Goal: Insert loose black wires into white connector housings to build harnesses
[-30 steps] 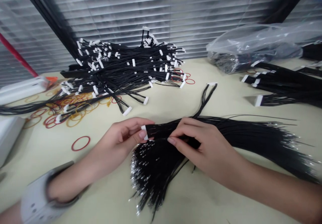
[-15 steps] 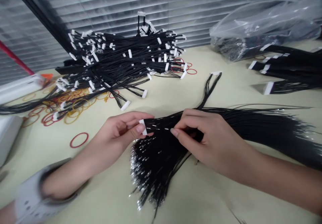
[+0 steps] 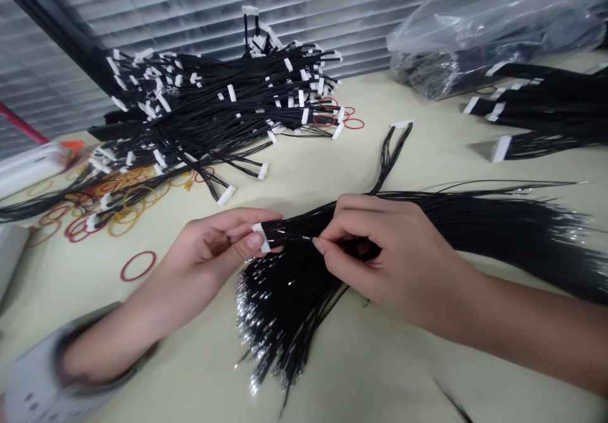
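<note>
My left hand [image 3: 218, 246] pinches a white plastic connector [image 3: 261, 237] between thumb and fingers, with black wires running from it to the right. My right hand [image 3: 380, 246] has thumb and forefinger closed on a thin black wire [image 3: 306, 238], whose shiny metal terminal points left, a short gap away from the connector. Beneath both hands lies a thick bundle of black wires [image 3: 289, 309], its silvery tips fanned toward the lower left. Part of this bundle is hidden under my right hand. More wires [image 3: 503, 233] stretch off to the right.
Behind is a heap of black cable harnesses [image 3: 213, 94] with white connectors. Red and yellow rubber bands [image 3: 137, 204] lie left, one red band [image 3: 137, 266] apart. A clear plastic bag [image 3: 475, 37] and more harnesses [image 3: 546, 109] sit at right. Window blinds [image 3: 332, 18] stand behind the table.
The whole view has shifted, so everything appears slightly farther left and higher. Both hands keep their grips, and the gap between terminal and connector looks about the same.
</note>
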